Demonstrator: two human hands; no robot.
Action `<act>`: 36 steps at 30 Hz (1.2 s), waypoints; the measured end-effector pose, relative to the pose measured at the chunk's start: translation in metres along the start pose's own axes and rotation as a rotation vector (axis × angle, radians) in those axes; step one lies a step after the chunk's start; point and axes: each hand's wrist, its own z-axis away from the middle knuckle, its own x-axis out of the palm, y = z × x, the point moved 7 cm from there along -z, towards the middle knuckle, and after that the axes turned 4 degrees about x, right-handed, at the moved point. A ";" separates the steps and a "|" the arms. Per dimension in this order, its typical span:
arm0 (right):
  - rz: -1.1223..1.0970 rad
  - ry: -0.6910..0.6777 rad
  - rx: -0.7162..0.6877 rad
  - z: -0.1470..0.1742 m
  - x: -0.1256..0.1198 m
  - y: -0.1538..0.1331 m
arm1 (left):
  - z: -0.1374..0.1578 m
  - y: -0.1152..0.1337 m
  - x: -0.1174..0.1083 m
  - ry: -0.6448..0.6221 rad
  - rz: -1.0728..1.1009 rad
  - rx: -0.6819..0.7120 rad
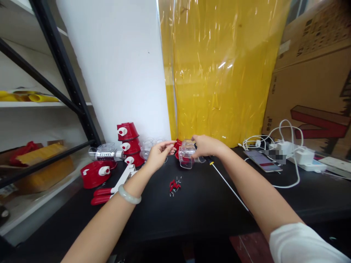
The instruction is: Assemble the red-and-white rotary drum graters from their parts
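Head view: both hands reach over a black tabletop. Right hand is curled, thumb and fingers closed on the right side of a clear container, which sits at the back of the table before the yellow curtain. A screwdriver runs under the same hand, its shaft slanting down toward the forearm; how firmly it is held cannot be told.

Left hand is half closed, thumb and index fingertips nearly together beside a red part at the container's left; whether anything small is pinched there cannot be told. Nearer the viewer, small red pieces lie in a loose cluster among screws.

Left of the hands: three red bases stacked upright, with a red-and-white hand tool near the left wrist. Right: a phone beside white cables.
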 end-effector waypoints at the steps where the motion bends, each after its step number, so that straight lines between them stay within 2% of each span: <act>1: -0.007 -0.002 -0.005 -0.003 0.000 0.001 | -0.008 0.011 0.004 -0.009 -0.010 0.046; 3: -0.021 -0.013 -0.009 -0.009 0.001 0.003 | -0.023 0.034 0.010 0.010 -0.016 0.150; 5: -0.034 -0.030 -0.010 -0.013 0.001 0.005 | -0.033 0.051 0.012 0.082 0.005 0.248; 8: -0.036 -0.065 -0.013 -0.015 0.003 0.009 | -0.036 0.058 0.020 0.126 0.054 0.302; 18: -0.076 -0.107 -0.031 -0.014 0.003 0.015 | -0.017 0.007 0.044 0.018 0.120 0.114; 27: -0.042 -0.108 -0.096 -0.014 0.008 0.008 | -0.019 0.004 0.046 -0.104 -0.135 0.261; 36: -0.035 -0.148 -0.100 -0.017 0.016 0.007 | -0.021 0.000 0.050 -0.182 -0.319 0.315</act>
